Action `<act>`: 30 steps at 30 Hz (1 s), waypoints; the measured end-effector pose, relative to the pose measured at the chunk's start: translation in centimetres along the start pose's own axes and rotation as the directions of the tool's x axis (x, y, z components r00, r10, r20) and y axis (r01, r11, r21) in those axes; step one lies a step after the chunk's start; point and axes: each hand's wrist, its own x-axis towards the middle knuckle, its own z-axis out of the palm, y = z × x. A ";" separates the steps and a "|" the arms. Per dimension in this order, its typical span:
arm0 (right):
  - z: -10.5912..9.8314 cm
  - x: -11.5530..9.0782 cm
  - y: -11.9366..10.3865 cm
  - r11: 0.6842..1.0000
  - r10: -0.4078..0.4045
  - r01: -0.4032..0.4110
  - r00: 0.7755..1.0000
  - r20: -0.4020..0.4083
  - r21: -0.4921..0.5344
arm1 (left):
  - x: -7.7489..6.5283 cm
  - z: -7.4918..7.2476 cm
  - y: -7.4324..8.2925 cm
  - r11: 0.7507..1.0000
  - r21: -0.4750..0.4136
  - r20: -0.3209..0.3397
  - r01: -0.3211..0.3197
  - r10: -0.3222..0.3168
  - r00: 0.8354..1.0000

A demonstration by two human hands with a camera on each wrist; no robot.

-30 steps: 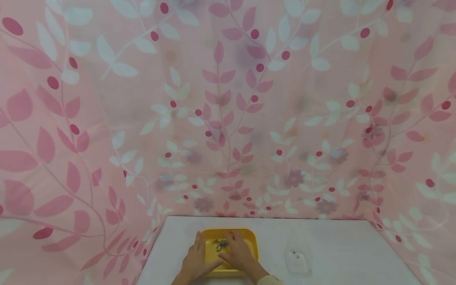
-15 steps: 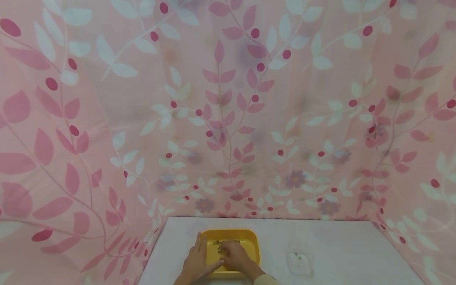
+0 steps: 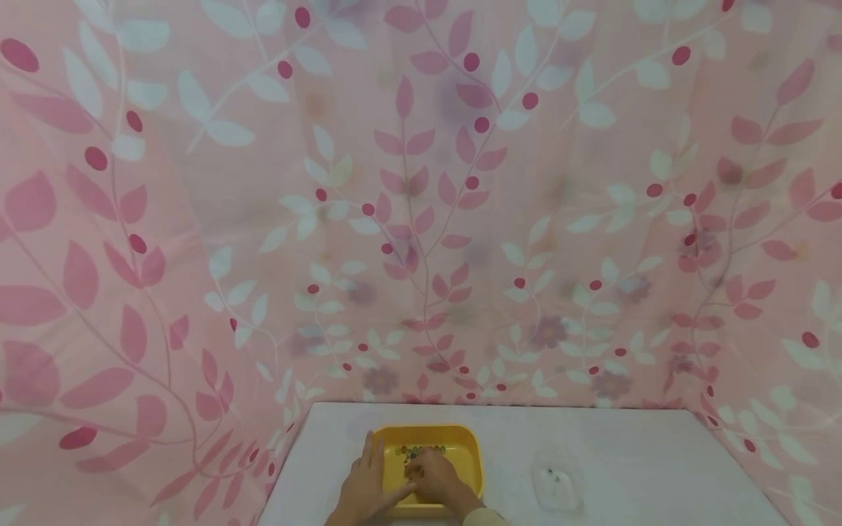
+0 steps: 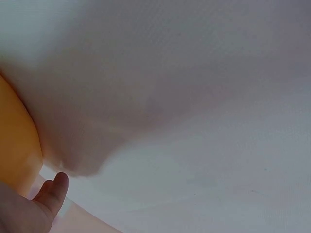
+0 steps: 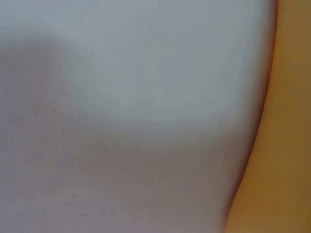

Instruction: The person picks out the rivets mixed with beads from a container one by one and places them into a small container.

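A yellow tray [image 3: 468, 467] lies on the white table with several small glass marbles [image 3: 421, 449] in it, some in a row toward its far side. My left hand [image 3: 365, 482] rests against the tray's left side, fingers straight, thumb reaching over the near part. In the left wrist view, fingertips [image 4: 59, 182] show beside the tray's yellow outer wall [image 4: 14, 136]. My right hand [image 3: 434, 476] is inside the tray, fingers bent down just nearer than the row. Its fingertips are hidden, so I cannot tell whether they pinch a marble. The right wrist view shows only table and tray wall [image 5: 284, 126].
A clear plastic container [image 3: 558, 493] with a few small dark pieces at its far end sits to the right of the tray on the white table [image 3: 658, 467]. A pink leaf-patterned curtain [image 3: 421, 292] rises behind the table and at both sides.
My right hand's fingers have gone from spread over the marbles to bent down among them. A row of marbles now shows beyond it. The left hand stays at the tray's side.
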 end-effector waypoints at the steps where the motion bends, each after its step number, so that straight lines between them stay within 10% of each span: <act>1: 0.0 0.0 0.0 1.000 -0.006 0.006 1.000 -0.006 0.005 | 0.0 0.0 0.0 1.000 0.003 -0.001 -0.001 0.001 1.000; 20: 0.1 -0.2 -0.2 0.999 0.049 -0.048 0.990 -0.134 0.015 | 0.1 0.2 -0.3 1.000 0.019 0.002 0.000 0.000 1.000; 30: 0.4 0.4 0.5 0.999 0.045 -0.043 0.997 -0.066 0.019 | 0.2 -0.1 -0.1 1.000 0.010 0.012 0.004 -0.004 1.000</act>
